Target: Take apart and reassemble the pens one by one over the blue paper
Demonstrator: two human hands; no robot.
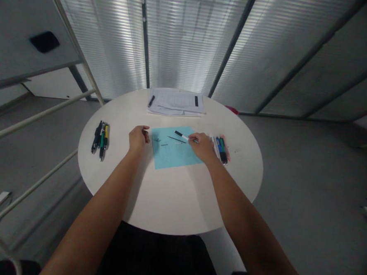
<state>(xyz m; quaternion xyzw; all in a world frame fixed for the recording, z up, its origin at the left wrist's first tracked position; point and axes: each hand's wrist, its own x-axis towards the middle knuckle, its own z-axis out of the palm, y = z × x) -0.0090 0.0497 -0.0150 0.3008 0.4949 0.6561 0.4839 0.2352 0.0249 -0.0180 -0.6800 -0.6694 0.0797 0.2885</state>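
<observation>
My right grip (201,146) pinches a white pen with a black end (184,136) over the light-blue paper sheet (170,157) on a round white desk (170,199). Left grip (138,139) half-curled beside the sheet; can't tell if pressed together.

the right hand (201,145) hides part of the pen (181,135) and blue sheet (176,155).

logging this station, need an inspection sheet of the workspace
Surface: round white table
Work items: blue sheet bearing a thin dark rod and small pieces; white pen with black end
Clutter: left pens and right pens in bunches; papers at the far edge, dark pen on top
Hands: right hand pinches the white pen; left hand loosely curled beside the sheet
Cables: nothing seen on the table; possible cord at floor left
Surroundings: blinds, grey floor, white rails
</observation>
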